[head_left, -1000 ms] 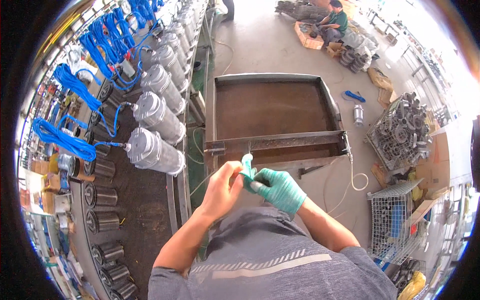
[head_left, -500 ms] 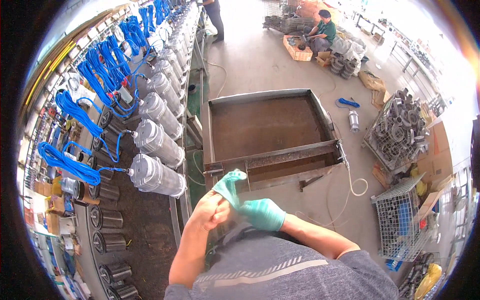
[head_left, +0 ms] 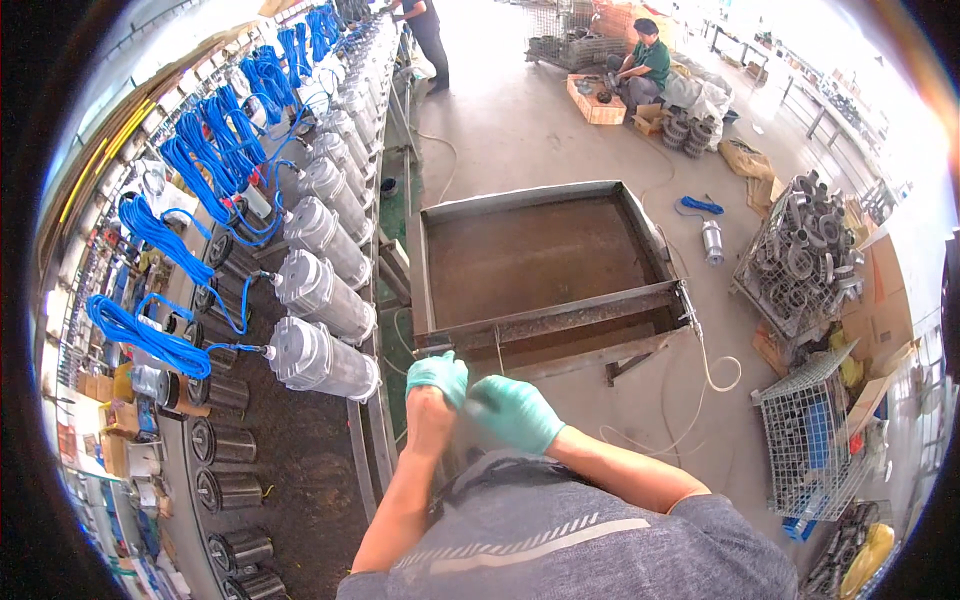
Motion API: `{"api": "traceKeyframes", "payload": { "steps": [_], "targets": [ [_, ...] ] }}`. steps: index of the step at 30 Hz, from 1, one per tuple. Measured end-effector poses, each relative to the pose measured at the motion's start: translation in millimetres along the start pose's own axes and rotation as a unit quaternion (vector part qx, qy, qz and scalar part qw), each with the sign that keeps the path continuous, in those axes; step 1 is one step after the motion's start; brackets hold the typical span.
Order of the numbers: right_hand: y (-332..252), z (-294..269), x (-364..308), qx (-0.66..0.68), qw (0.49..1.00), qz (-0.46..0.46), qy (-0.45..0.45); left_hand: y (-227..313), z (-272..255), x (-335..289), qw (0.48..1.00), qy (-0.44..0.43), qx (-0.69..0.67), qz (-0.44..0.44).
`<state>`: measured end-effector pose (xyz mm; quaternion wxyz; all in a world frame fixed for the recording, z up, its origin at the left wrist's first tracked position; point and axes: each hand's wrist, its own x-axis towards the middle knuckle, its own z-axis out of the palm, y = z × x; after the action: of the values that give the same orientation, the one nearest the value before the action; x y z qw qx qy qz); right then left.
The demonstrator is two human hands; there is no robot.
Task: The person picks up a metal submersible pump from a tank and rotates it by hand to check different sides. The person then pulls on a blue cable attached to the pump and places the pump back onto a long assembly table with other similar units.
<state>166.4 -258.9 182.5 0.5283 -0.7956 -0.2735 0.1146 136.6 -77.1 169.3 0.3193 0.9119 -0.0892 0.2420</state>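
Note:
A green work glove covers my left hand down to the wrist, with the fingers curled in and nothing visible in them. My right hand, in a matching green glove, is close beside it on the right. Its fingertips point toward the left hand and are smeared by motion, so I cannot tell whether they hold or touch anything. Both hands are in front of my grey shirt, just short of the near edge of a rectangular metal tank.
Cylindrical metal pumps with coiled blue cables line a bench on the left. At right are a wire cage and a crate of metal parts. A lone pump is on the floor. One person sits farther back; another stands.
The left glove, bunched over the fingers before, now covers the hand to the wrist. My left hand has turned and curled; the right hand has shifted slightly. The whole view has shifted a little.

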Motion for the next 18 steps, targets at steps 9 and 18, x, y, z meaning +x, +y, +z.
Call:
{"api": "traceKeyframes", "payload": {
  "steps": [9,18],
  "targets": [
    [6,19,10,-0.127,0.991,0.026,-0.034,12,3,-4,0.996,-0.046,0.07,0.01],
    [-14,20,12,-0.038,0.988,-0.059,-0.137,-39,52,-19,0.833,-0.054,-0.507,-0.214]
  ]
}}
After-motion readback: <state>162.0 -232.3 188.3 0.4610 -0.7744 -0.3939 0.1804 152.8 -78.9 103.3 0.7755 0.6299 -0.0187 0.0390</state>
